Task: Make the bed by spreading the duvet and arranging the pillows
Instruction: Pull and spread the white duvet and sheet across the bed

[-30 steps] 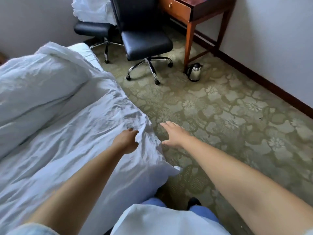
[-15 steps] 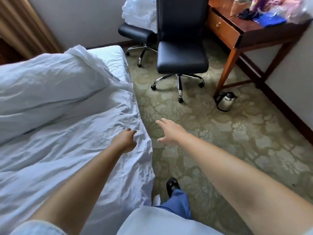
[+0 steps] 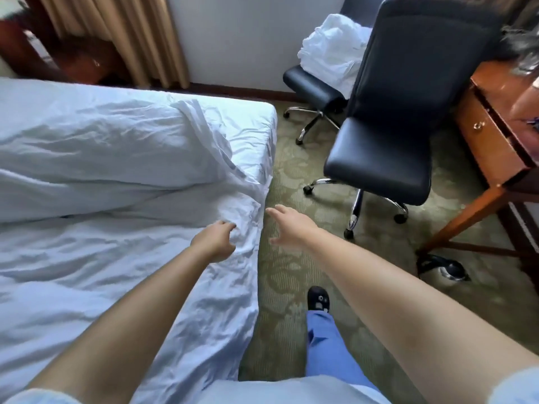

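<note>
Since the earlier frame both arms have travelled further along the bed's edge toward its head; the curtain and the bare mattress corner have come into view, and the kettle now lies low at the right under the desk. My left hand [image 3: 214, 242] rests on the duvet [image 3: 96, 258] near its edge, fingers curled into the wrinkled white cloth, gripping a fold. My right hand [image 3: 287, 225] hangs over the carpet [image 3: 285, 275] just beside the bed, fingers straight and slightly spread, holding nothing and touching nothing. The duvet covers the near part of the bed, and a thick folded-back bulk [image 3: 102, 153] of it lies across the middle. Beyond that, the fitted sheet [image 3: 248, 123] is exposed at the far corner. I cannot pick out pillows. A black office chair [image 3: 390, 147] stands near the bed, a second chair [image 3: 315, 88] behind it carries white linen [image 3: 332, 53]. A wooden desk [image 3: 493, 135] stands at the right, the kettle [image 3: 443, 268] beneath it.
</note>
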The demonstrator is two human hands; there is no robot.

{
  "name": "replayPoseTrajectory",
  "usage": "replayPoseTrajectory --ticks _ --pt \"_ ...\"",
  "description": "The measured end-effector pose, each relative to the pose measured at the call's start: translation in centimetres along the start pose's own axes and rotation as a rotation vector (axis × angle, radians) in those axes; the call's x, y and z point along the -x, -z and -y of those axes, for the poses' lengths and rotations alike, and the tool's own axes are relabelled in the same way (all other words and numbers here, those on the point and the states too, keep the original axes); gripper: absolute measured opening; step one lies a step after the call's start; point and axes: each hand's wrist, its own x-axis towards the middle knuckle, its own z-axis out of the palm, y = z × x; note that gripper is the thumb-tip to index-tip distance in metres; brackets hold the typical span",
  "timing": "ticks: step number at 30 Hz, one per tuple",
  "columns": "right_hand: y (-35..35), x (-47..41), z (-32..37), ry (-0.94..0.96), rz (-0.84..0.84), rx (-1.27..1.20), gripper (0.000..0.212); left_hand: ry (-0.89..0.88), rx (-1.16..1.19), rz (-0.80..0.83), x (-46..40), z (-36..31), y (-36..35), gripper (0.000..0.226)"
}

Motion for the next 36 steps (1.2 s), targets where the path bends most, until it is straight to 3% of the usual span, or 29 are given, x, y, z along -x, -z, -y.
replayPoseTrajectory --ticks 8,17,26,33,36 --pt "8.0 -16.6 -4.8 0.262 0.026 0.013 0.082 0.240 0.021 -0.016 -12.2 -0.4 7.0 0.059" --pt "15.1 -31.9 -7.9 0.389 0.082 0.115 0.079 0.425 0.120 -0.087 -23.0 -0.1 13.6 0.055" --pt "15.9 -47.9 -6.0 0.525 0.174 0.203 0.078 0.620 0.217 -0.347 -37.3 7.2 18.6 0.050" --pt "18.4 -57.5 -2.4 0.631 0.264 0.278 0.079 0.790 0.342 -0.321 -45.0 10.9 21.3 0.088" --pt "19.0 -60.8 -0.8 0.683 0.308 0.323 0.078 0.913 0.373 -0.275 -46.4 11.6 22.3 0.092"
